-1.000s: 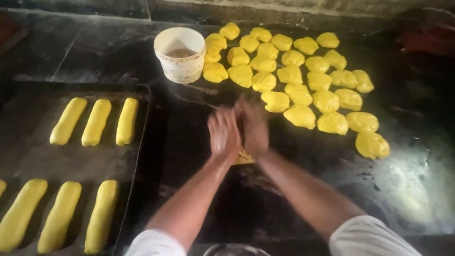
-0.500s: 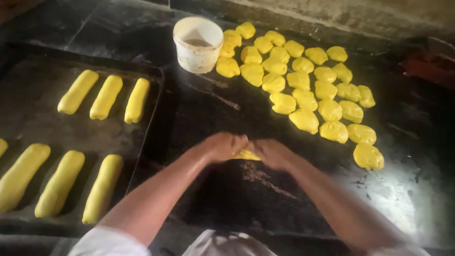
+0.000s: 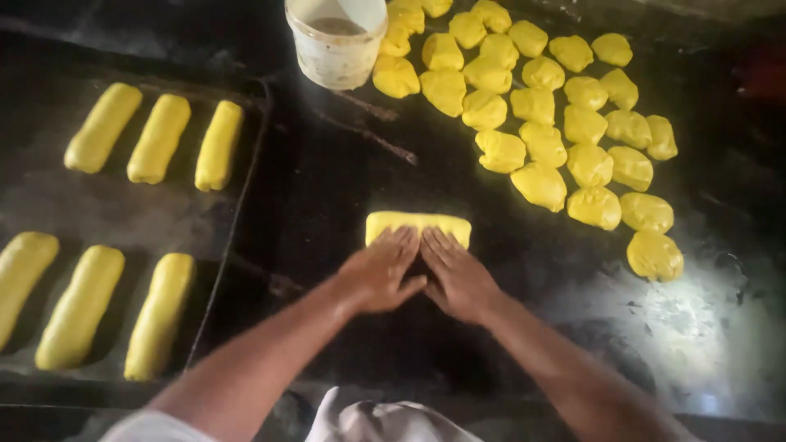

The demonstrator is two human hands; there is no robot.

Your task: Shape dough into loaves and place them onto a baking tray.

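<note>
Both hands lie flat and open, side by side, palms down on the dark worktop (image 3: 344,188). The left hand (image 3: 378,270) and right hand (image 3: 458,277) have their fingertips pressed on the near edge of a flattened yellow dough piece (image 3: 418,226), which sits just beyond them at the middle of the worktop; neither hand grips it. To the left, a black tray (image 3: 246,176) holds six long dough rolls (image 3: 160,137) in two rows of three. Beyond the hands stands a white tub (image 3: 336,41), and to its right a cluster of rough dough lumps (image 3: 540,106) spreads across the worktop, well apart from the hands. A white garment (image 3: 385,421) shows at the bottom edge.
</note>
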